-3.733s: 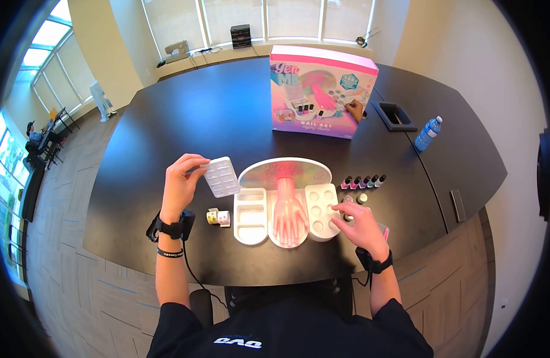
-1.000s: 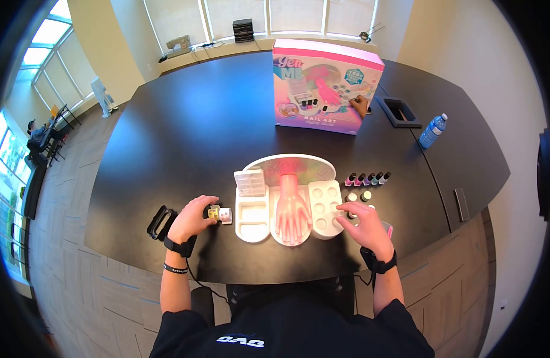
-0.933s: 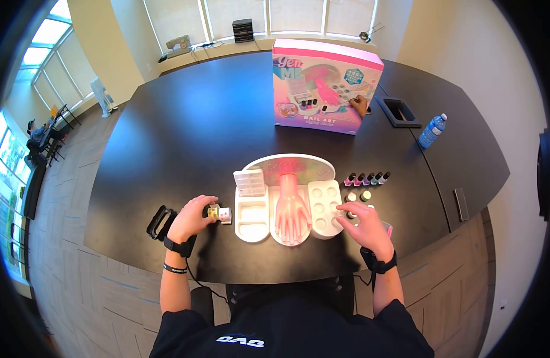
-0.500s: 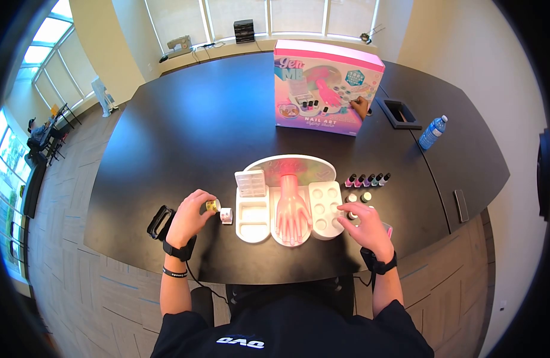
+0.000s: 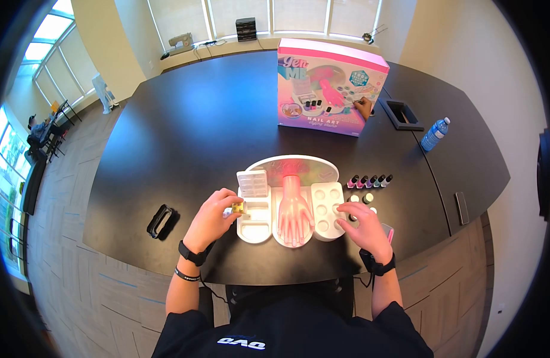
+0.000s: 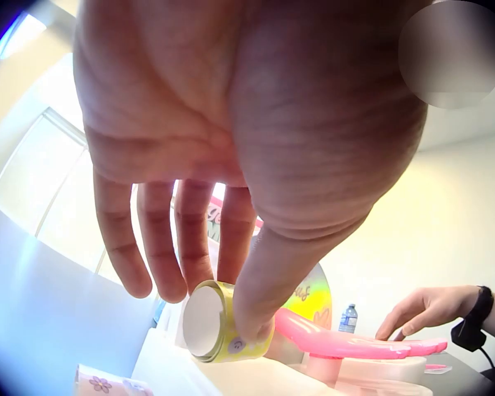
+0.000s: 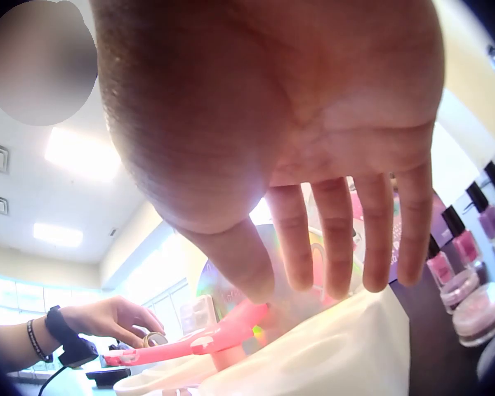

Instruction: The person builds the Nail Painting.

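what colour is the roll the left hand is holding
The roll is yellow with purplish print, clearest in the left wrist view.

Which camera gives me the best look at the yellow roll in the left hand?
The left wrist view: the yellow roll is large there, its pale round end and patterned side visible. The head view shows it small, at the left hand's fingertips; the right wrist view shows only a tiny round end.
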`<act>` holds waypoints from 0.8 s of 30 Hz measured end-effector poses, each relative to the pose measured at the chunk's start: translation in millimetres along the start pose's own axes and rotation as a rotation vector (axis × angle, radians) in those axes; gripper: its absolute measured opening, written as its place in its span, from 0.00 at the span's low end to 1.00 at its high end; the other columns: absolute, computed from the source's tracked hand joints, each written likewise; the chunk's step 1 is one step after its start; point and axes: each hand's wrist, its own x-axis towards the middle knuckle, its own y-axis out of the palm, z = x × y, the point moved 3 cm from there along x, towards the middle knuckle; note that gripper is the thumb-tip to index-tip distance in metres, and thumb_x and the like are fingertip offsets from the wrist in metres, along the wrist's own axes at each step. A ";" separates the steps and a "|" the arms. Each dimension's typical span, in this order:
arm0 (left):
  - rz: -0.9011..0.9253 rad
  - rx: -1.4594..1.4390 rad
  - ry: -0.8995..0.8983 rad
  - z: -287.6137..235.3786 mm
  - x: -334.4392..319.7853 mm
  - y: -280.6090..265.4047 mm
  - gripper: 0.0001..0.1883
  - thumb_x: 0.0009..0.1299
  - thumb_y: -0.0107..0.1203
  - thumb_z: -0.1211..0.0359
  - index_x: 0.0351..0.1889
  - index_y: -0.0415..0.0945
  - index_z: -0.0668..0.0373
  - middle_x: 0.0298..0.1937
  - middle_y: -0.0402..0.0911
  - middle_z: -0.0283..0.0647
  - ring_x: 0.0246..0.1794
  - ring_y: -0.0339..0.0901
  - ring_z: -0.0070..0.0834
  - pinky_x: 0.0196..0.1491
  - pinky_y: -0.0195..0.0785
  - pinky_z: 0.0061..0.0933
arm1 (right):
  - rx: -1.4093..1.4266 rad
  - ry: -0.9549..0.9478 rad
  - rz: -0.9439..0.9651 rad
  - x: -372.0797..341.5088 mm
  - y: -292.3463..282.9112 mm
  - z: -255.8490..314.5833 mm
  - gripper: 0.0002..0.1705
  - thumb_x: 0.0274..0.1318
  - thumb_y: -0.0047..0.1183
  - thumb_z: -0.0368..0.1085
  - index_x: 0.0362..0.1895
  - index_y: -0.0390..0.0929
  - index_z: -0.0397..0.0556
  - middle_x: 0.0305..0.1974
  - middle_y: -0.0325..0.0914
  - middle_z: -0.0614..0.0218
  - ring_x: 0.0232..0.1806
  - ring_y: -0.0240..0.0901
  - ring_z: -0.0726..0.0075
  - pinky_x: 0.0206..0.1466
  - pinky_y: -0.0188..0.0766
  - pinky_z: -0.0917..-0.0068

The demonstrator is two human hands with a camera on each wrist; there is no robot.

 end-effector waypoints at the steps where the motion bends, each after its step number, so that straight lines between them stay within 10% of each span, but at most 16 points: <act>1: 0.018 -0.006 -0.003 -1.2 0.6 2.9 0.17 0.68 0.70 0.74 0.54 0.85 0.60 0.53 0.84 0.43 0.57 0.81 0.46 0.61 0.76 0.44 | 0.000 -0.006 -0.006 -0.3 0.3 0.2 0.17 0.64 0.70 0.38 0.54 0.88 0.47 0.56 0.88 0.59 0.59 0.83 0.47 0.64 0.79 0.57; 24: 0.082 0.075 0.058 6.6 4.3 24.4 0.14 0.65 0.72 0.73 0.49 0.88 0.59 0.51 0.87 0.40 0.58 0.79 0.43 0.64 0.75 0.42 | 0.061 -0.072 -0.070 -1.3 -0.7 9.3 0.13 0.64 0.69 0.32 0.51 0.88 0.43 0.53 0.89 0.57 0.56 0.86 0.48 0.62 0.81 0.59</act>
